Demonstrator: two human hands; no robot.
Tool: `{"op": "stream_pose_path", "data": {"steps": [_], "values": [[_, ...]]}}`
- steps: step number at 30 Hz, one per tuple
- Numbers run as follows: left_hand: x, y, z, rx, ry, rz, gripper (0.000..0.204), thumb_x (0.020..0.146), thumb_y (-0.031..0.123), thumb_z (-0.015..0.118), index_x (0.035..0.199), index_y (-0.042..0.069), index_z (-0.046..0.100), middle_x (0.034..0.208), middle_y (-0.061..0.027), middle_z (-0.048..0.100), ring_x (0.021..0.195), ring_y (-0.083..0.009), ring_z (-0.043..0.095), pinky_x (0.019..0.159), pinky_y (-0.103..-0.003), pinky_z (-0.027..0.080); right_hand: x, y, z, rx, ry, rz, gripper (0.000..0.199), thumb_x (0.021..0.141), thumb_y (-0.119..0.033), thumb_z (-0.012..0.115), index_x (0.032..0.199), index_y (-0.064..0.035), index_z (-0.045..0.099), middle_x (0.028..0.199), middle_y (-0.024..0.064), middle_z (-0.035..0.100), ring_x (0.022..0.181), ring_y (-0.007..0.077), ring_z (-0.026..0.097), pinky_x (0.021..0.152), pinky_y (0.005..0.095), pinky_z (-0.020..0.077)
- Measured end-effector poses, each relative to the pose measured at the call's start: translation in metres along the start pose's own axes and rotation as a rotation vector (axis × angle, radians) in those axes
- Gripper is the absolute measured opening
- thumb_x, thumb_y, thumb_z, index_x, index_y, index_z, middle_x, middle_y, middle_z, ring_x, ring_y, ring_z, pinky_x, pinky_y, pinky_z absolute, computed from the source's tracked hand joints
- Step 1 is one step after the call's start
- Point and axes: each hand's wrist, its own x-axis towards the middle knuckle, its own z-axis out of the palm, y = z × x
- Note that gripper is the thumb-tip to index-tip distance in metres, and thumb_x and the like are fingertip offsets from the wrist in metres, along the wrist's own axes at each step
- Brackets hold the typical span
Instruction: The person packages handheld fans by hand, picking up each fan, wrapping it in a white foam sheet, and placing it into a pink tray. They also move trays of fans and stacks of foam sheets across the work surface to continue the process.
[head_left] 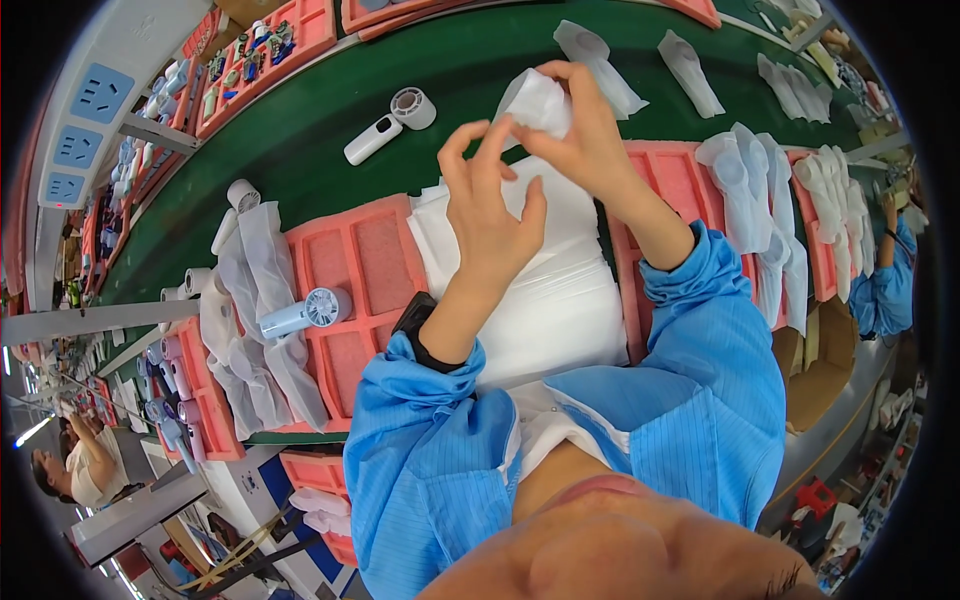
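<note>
Up over the green belt, my right hand (580,135) is closed around a white translucent bag (533,103). Whatever is inside the bag cannot be made out. My left hand (490,200) is raised just beside it, fingers curved and spread, with the index fingertip near the bag's lower edge and nothing visibly gripped. Below both hands lies a thick stack of flat white bags (540,290). A white handheld fan (388,130) lies unwrapped on the belt to the far left of my hands.
Pink compartment trays flank the stack; the left tray (350,265) carries a light-blue handheld fan (305,312) and bagged fans (262,260). More bagged fans (750,190) lie on the right. Bagged pieces (690,70) sit on the green belt (460,65). Another person (885,275) is at far right.
</note>
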Motion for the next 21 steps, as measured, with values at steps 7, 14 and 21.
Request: {"op": "stream_pose_path", "data": {"steps": [7, 14, 21], "values": [[0.019, -0.014, -0.031, -0.473, -0.064, -0.136, 0.045, 0.066, 0.001, 0.073, 0.108, 0.009, 0.059, 0.117, -0.0114, 0.045, 0.1, -0.0222, 0.052, 0.079, -0.03, 0.046, -0.001, -0.022, -0.01, 0.508, -0.213, -0.074, 0.055, 0.066, -0.007, 0.072, 0.115, -0.0007, 0.048, 0.101, 0.0109, 0.056, 0.094, 0.0209, 0.057, 0.075, 0.0314, 0.048], [0.014, -0.017, -0.045, -0.412, 0.163, -0.061, 0.04, 0.067, 0.002, 0.075, 0.104, 0.008, 0.06, 0.118, -0.01, 0.045, 0.109, -0.024, 0.048, 0.088, -0.033, 0.041, -0.01, 0.006, -0.005, 0.159, -0.434, -0.01, 0.05, 0.066, -0.004, 0.071, 0.111, 0.0002, 0.051, 0.091, 0.0139, 0.06, 0.081, 0.03, 0.061, 0.07, 0.033, 0.049], [0.006, -0.003, -0.027, -0.241, 0.351, 0.06, 0.028, 0.066, 0.003, 0.077, 0.091, 0.005, 0.064, 0.114, -0.0081, 0.046, 0.105, -0.0211, 0.047, 0.08, -0.03, 0.041, -0.023, -0.022, 0.011, -0.096, -0.183, -0.105, 0.039, 0.07, -0.006, 0.069, 0.105, -0.0009, 0.054, 0.09, 0.0166, 0.061, 0.073, 0.0349, 0.06, 0.064, 0.0343, 0.0483]]}}
